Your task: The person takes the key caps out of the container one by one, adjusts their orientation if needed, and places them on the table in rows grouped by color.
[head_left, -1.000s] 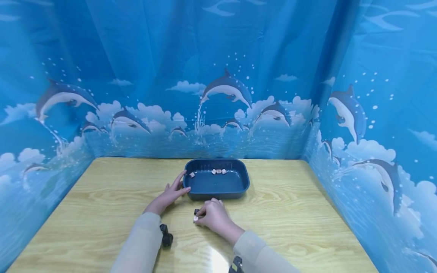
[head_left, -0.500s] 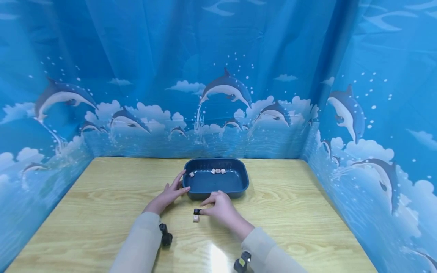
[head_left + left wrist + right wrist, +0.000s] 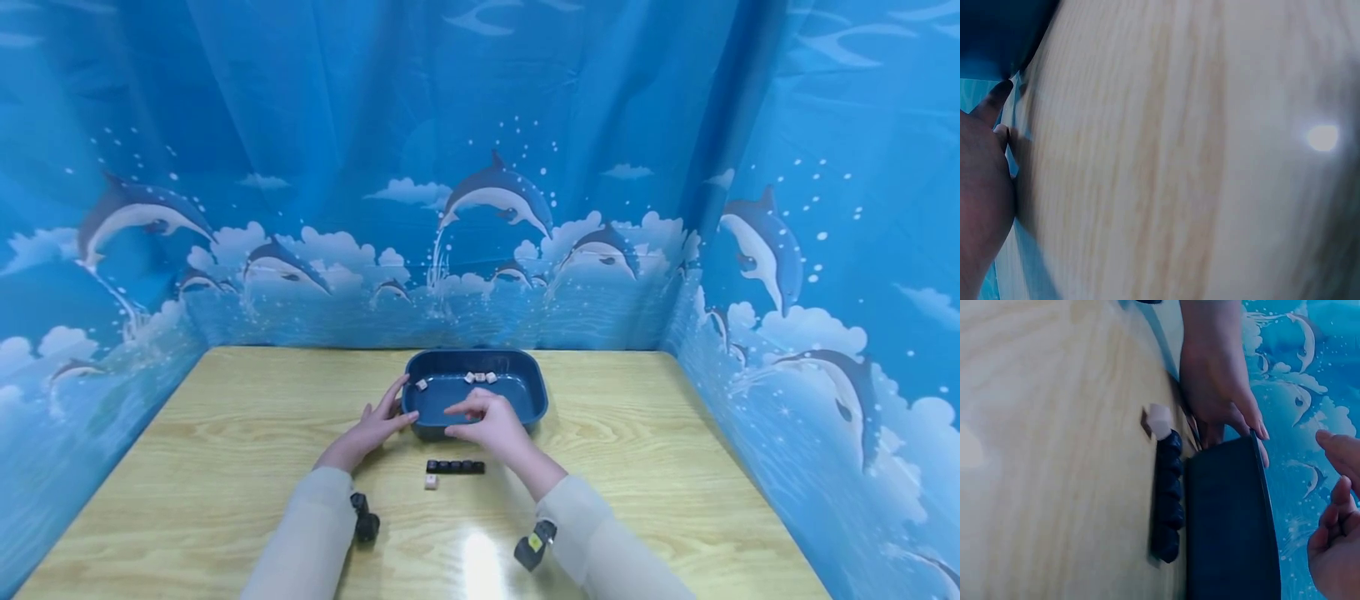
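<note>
Head view: right hand hovers, apparently over the blue tray.

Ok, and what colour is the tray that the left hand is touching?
Dark blue; the tray shows best in the head view.

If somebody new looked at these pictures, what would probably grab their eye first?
Probably the blue dolphin curtain, behind the table and along both sides. Next, likely the dark tray near the table's far edge, with the left hand at its left end and the right hand above its front part. Then the black blocks in a row in front of the tray, a white block near the row's left end.
</note>
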Motion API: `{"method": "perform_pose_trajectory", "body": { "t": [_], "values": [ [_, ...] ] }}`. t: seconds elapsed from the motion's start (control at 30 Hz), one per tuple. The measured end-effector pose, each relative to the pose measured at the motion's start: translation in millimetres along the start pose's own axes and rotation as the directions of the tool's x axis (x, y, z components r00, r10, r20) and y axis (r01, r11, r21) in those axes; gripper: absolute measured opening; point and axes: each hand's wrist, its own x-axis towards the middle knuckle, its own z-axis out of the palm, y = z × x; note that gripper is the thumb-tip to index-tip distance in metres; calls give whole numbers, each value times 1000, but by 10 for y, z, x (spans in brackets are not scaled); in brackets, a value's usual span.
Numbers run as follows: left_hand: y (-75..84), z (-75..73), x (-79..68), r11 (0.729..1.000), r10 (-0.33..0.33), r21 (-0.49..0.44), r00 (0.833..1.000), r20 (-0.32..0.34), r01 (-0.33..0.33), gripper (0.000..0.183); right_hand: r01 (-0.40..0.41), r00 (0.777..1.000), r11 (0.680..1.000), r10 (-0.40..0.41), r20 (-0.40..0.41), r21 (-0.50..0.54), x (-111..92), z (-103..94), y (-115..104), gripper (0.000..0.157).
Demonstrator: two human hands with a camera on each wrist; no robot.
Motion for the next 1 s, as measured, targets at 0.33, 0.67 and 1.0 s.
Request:
{"method": "perform_pose_trajectory", "body": {
  "t": [0.33, 0.67, 1.0],
  "values": [
    [5, 11, -1, 1000, -21, -10, 1000, 4, 21, 83, 26, 996, 1000, -25, 83, -3, 400, -66, 29, 24],
    [23, -6, -10, 1000, -15, 7, 1000, 7, 15, 82, 20, 973, 998, -8, 231, -52, 789, -107, 1, 29],
    [-45, 23, 15, 1000, 9, -8, 1000, -3, -9, 81, -3, 951, 994, 38, 308, -113, 1084, -69, 59, 29]
  ]
}}
